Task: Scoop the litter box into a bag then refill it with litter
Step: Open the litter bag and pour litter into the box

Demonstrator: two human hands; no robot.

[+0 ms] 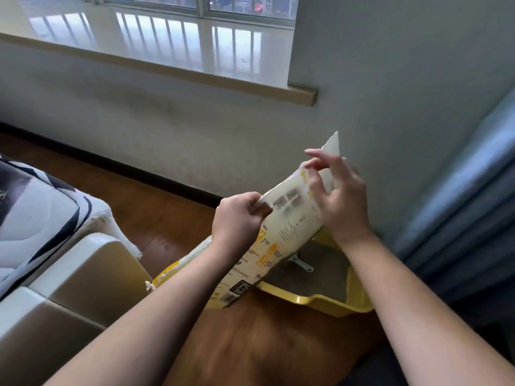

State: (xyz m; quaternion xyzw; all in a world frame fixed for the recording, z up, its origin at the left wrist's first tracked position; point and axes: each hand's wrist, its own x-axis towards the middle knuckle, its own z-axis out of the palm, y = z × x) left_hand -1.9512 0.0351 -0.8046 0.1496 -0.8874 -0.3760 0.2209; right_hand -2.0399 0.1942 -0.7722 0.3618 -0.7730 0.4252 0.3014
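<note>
A cream and yellow litter bag (281,235) stands tilted on the wooden floor, leaning over the left end of the yellow litter box (328,302). My left hand (237,221) pinches the bag's left edge near the top. At the upper right corner my right hand (337,196) grips the bag, thumb and fingertips on the top flap. Grey litter (320,280) fills the box, and a pale scoop (299,263) lies in it, partly hidden behind the bag.
The box sits in a corner between a white wall and a blue-grey curtain (459,218). A white and beige chest (69,296) and a black-and-white fabric (36,207) stand at the left. A window sill (167,68) runs above.
</note>
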